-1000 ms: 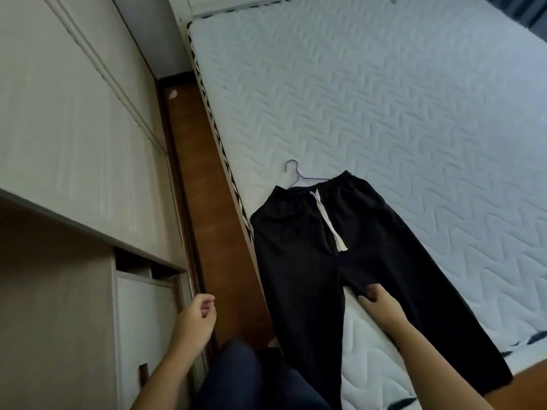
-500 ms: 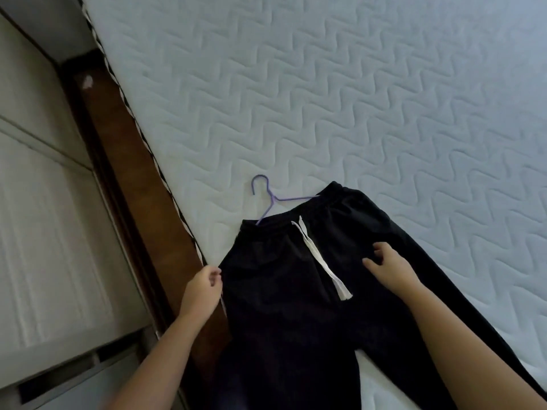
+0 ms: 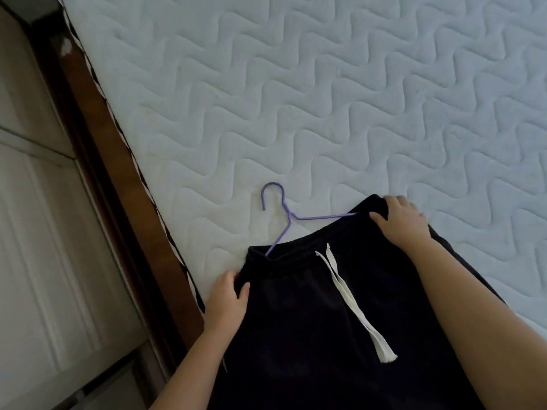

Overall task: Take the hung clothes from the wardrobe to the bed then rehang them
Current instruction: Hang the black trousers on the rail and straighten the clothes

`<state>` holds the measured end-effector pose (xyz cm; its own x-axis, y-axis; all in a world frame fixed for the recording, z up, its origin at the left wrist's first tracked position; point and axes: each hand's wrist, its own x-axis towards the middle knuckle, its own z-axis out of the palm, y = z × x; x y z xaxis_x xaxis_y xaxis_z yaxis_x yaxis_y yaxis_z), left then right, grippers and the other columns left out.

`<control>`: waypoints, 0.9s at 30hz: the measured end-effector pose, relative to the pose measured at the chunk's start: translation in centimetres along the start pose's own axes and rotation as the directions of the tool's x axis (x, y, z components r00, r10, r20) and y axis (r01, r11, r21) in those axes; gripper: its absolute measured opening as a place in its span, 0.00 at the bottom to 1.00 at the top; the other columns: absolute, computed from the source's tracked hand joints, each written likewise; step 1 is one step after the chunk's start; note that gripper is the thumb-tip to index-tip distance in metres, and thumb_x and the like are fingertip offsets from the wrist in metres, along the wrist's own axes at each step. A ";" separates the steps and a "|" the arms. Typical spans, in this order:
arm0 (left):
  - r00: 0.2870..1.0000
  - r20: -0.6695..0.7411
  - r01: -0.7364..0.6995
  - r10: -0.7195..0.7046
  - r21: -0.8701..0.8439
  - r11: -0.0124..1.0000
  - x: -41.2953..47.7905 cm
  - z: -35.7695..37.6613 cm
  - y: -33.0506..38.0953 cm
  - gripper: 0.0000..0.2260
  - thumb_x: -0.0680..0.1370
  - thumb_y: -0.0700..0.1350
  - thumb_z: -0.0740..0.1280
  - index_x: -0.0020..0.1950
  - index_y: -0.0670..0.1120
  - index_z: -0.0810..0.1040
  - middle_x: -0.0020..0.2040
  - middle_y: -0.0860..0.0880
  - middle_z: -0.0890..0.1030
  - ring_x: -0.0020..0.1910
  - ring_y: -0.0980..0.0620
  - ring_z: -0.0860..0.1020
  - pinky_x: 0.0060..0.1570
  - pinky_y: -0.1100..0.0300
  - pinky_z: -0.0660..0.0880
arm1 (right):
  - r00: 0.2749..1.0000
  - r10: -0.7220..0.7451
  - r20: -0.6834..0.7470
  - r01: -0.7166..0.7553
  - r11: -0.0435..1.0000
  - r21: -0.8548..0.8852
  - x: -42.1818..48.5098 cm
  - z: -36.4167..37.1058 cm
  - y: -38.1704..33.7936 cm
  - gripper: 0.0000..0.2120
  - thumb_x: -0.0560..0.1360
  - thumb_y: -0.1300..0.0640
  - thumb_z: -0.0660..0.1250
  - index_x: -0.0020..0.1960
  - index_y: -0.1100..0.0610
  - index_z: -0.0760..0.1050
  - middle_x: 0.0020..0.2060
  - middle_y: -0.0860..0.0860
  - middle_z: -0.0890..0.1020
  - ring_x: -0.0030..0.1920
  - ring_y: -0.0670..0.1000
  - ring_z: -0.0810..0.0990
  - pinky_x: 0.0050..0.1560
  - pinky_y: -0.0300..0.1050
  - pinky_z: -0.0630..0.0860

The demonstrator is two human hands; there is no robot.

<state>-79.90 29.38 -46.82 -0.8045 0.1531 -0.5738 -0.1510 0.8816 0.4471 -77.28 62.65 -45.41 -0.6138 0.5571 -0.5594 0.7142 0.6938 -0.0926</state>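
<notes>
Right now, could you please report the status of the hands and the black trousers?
Left hand, right hand each grip a waistband corner. Black drawstring trousers flat on white quilted mattress, purple wire hanger in waistband. Nothing blocking.

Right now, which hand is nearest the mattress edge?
The left hand, gripping the trousers beside the mattress edge; the right hand holds their far corner.
</notes>
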 end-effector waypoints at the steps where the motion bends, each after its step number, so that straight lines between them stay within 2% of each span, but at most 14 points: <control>1: 1.000 0.008 0.010 -0.010 0.002 1.000 0.1 0.1 -0.1 0.14 0.78 0.48 0.61 0.62 0.44 0.71 0.56 0.48 0.76 0.56 0.49 0.75 0.52 0.58 0.71 | 1.000 0.006 -0.002 -0.006 0.999 -0.043 0.3 0.1 0.1 0.25 0.77 0.45 0.57 0.68 0.58 0.64 0.67 0.57 0.67 0.67 0.60 0.66 0.66 0.60 0.62; 6: 0.996 0.083 0.019 -0.025 0.072 0.997 1.0 -0.2 -0.2 0.12 0.78 0.52 0.58 0.54 0.46 0.73 0.45 0.52 0.76 0.43 0.53 0.74 0.41 0.58 0.70 | 0.999 0.009 -0.044 -0.014 0.994 -0.107 -0.1 0.0 1.1 0.25 0.75 0.40 0.57 0.59 0.61 0.68 0.60 0.59 0.72 0.60 0.60 0.69 0.58 0.57 0.66; 9: 0.987 0.137 0.075 -0.082 0.057 0.996 0.6 -0.5 -0.2 0.14 0.79 0.54 0.56 0.53 0.45 0.73 0.46 0.49 0.79 0.45 0.48 0.77 0.44 0.54 0.73 | 0.999 0.026 -0.032 -0.026 0.999 -0.029 -1.4 -0.3 2.1 0.27 0.74 0.39 0.58 0.59 0.61 0.68 0.57 0.58 0.73 0.60 0.59 0.69 0.55 0.53 0.69; 11: 0.987 0.138 0.074 -0.082 0.064 0.995 -0.4 -0.7 -0.1 0.15 0.79 0.54 0.56 0.52 0.44 0.73 0.44 0.48 0.80 0.43 0.48 0.78 0.45 0.52 0.75 | 0.999 0.041 0.003 -0.041 0.999 -0.016 -2.9 -0.5 3.0 0.27 0.74 0.37 0.57 0.59 0.60 0.69 0.57 0.57 0.73 0.60 0.59 0.69 0.54 0.53 0.70; 15: 0.986 0.151 0.049 -0.063 0.099 0.994 -3.2 -1.4 0.2 0.17 0.78 0.55 0.57 0.60 0.46 0.74 0.53 0.46 0.80 0.52 0.46 0.78 0.47 0.54 0.74 | 0.996 0.077 0.053 -0.076 0.997 -0.019 -7.1 -0.1 5.7 0.27 0.74 0.36 0.56 0.57 0.59 0.70 0.55 0.56 0.75 0.58 0.58 0.71 0.54 0.52 0.70; 18: 0.986 0.164 0.012 -0.036 0.144 0.989 -5.8 -2.1 0.9 0.18 0.78 0.55 0.58 0.60 0.45 0.75 0.55 0.44 0.81 0.55 0.44 0.77 0.46 0.57 0.71 | 0.992 0.112 0.061 -0.113 0.994 0.009 -11.3 0.1 7.9 0.26 0.74 0.36 0.56 0.53 0.59 0.71 0.54 0.56 0.76 0.57 0.58 0.72 0.53 0.51 0.71; 20: 0.984 0.175 -0.019 -0.007 0.148 0.989 -7.8 -2.7 1.4 0.18 0.78 0.55 0.59 0.61 0.45 0.74 0.57 0.44 0.80 0.57 0.44 0.76 0.48 0.56 0.70 | 0.991 0.128 0.049 -0.131 0.989 0.071 -14.6 0.2 9.5 0.24 0.73 0.37 0.57 0.51 0.58 0.71 0.54 0.56 0.77 0.58 0.58 0.72 0.53 0.52 0.72; 22: 0.984 0.173 -0.061 0.038 0.130 0.990 -10.1 -3.4 1.8 0.19 0.78 0.55 0.59 0.62 0.45 0.74 0.58 0.45 0.80 0.58 0.45 0.76 0.51 0.56 0.71 | 0.992 0.122 0.019 -0.123 0.986 0.114 -18.2 0.1 10.9 0.25 0.74 0.38 0.58 0.58 0.57 0.72 0.56 0.55 0.77 0.60 0.57 0.72 0.56 0.52 0.72; 24: 0.984 0.150 -0.115 0.099 0.102 0.988 -12.7 -4.1 2.5 0.16 0.78 0.53 0.61 0.60 0.45 0.76 0.55 0.45 0.81 0.56 0.45 0.77 0.47 0.57 0.69 | 0.994 0.100 -0.032 -0.096 0.989 0.114 -21.9 -0.2 12.0 0.25 0.75 0.39 0.58 0.63 0.56 0.70 0.58 0.54 0.77 0.61 0.56 0.72 0.57 0.51 0.72; 25: 0.982 0.139 -0.145 0.131 0.089 0.985 -14.1 -4.4 2.9 0.15 0.78 0.52 0.61 0.58 0.45 0.76 0.54 0.45 0.81 0.54 0.45 0.77 0.45 0.58 0.68 | 0.995 0.078 -0.061 -0.072 0.992 0.105 -23.8 -0.5 12.5 0.24 0.75 0.40 0.59 0.63 0.56 0.71 0.57 0.54 0.78 0.60 0.56 0.73 0.56 0.49 0.72; 27: 0.974 0.123 -0.202 0.190 0.093 0.975 -17.0 -5.0 3.8 0.14 0.78 0.51 0.61 0.57 0.45 0.77 0.52 0.46 0.82 0.53 0.46 0.77 0.43 0.58 0.68 | 0.994 0.015 -0.108 -0.004 0.994 0.105 -27.4 -0.9 13.6 0.17 0.74 0.41 0.60 0.54 0.53 0.72 0.50 0.52 0.80 0.56 0.54 0.76 0.50 0.47 0.72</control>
<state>-69.66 27.93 -31.97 -0.7420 0.3714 -0.5581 0.0684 0.8701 0.4881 -51.08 57.27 -30.59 -0.6356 0.6134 -0.4688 0.7478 0.6400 -0.1766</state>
